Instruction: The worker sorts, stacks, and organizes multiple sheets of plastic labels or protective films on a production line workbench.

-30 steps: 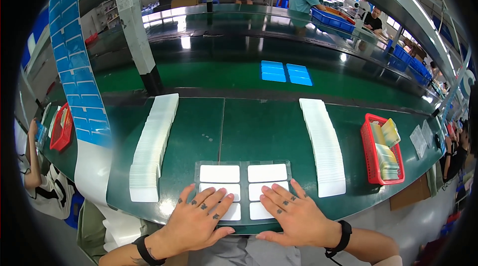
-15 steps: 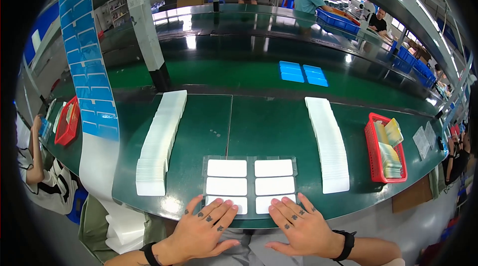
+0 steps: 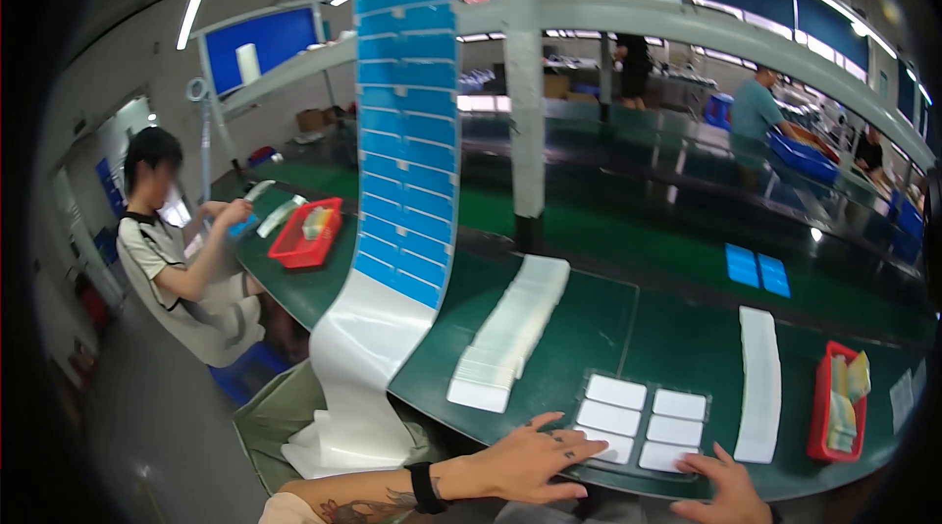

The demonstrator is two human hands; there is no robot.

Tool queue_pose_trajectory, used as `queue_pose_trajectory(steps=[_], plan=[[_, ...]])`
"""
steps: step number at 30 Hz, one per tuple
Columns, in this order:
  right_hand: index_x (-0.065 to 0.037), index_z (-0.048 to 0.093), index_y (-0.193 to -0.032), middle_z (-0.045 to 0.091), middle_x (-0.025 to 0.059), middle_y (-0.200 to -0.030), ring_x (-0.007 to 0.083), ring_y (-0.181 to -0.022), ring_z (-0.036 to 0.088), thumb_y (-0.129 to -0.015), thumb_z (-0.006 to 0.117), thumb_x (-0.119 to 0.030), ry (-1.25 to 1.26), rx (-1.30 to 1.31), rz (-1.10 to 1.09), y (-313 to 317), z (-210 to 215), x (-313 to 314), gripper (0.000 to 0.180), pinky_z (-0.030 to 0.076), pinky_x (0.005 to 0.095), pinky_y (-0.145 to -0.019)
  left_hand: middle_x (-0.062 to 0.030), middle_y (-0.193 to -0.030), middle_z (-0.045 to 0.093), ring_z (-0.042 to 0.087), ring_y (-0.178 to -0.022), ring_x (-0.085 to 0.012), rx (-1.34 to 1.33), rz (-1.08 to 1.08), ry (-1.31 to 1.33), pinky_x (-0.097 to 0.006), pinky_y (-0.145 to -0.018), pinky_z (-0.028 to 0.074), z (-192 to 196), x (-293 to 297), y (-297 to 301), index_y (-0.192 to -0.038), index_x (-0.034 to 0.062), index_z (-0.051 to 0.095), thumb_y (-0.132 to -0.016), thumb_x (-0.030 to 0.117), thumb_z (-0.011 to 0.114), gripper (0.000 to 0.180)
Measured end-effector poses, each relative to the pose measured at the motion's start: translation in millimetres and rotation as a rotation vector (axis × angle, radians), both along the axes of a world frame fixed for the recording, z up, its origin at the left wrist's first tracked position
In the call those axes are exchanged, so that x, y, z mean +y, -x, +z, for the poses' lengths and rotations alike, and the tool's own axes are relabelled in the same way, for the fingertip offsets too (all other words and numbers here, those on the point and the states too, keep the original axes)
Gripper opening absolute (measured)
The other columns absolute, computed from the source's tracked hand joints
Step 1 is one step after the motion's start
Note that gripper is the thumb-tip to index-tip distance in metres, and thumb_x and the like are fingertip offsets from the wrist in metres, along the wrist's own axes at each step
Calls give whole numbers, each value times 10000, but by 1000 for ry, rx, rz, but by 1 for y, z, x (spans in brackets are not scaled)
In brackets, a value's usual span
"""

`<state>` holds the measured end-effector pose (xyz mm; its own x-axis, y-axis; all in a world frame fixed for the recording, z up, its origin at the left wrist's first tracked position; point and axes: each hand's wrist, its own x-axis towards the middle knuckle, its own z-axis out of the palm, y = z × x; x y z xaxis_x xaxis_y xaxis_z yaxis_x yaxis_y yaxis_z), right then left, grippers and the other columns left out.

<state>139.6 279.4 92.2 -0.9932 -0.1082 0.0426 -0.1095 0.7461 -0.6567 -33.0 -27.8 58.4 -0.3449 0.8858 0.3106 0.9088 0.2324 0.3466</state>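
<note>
White blank cards (image 3: 610, 414) lie in two columns on a clear plastic sheet (image 3: 647, 394) at the table's near edge. My left hand (image 3: 535, 457) is open, fingers spread, its fingertips on the lowest card of the left column. My right hand (image 3: 728, 491) is open too, its fingertips at the lower right corner of the lowest card in the right column (image 3: 669, 456). Neither hand grips anything. A long overlapping row of white cards (image 3: 510, 333) lies left of the sheet, and another such row (image 3: 758, 387) lies right of it.
A strip of blue stickers on white backing (image 3: 404, 151) hangs left, trailing into a green cloth-lined bin (image 3: 260, 431). A red basket of cards (image 3: 837, 401) stands at right, another red basket (image 3: 306, 234) at far left near a seated person (image 3: 182, 249). Blue sheets (image 3: 758, 271) lie beyond.
My view has swung left, bringing the seated person and blue strip further in. The left fingers remain on the bottom left card; the right fingers have drawn back toward their card's edge.
</note>
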Motion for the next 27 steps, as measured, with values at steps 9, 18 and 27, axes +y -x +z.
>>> queue_pose_trajectory(steps=[9,18,27], plan=[[35,590,-1267,686,64,-1047,113,-930,626,-889,711,-79,554,-50,-404,-85,-6,17,414,495,250,-824,-229,-1307,558,499,-1260,-397,250,1242,-617,-442,-1084,370,-4,-237,233,-1375,0,488,-782,114,775,669],[7,681,-1126,712,50,-971,98,-862,640,-871,702,-8,515,-130,-241,-50,-29,-44,256,518,247,-758,-4,-748,648,575,-683,-82,-508,1063,-739,-271,-600,466,-28,-319,169,-879,-13,685,-806,41,744,109],[-9,679,-976,671,163,-942,306,-823,668,-745,779,-80,510,201,486,64,-15,-220,262,524,343,-707,-33,-947,707,616,-860,-88,-682,1188,-855,-278,-804,510,-47,-324,-112,-984,-16,680,-851,-38,695,135]])
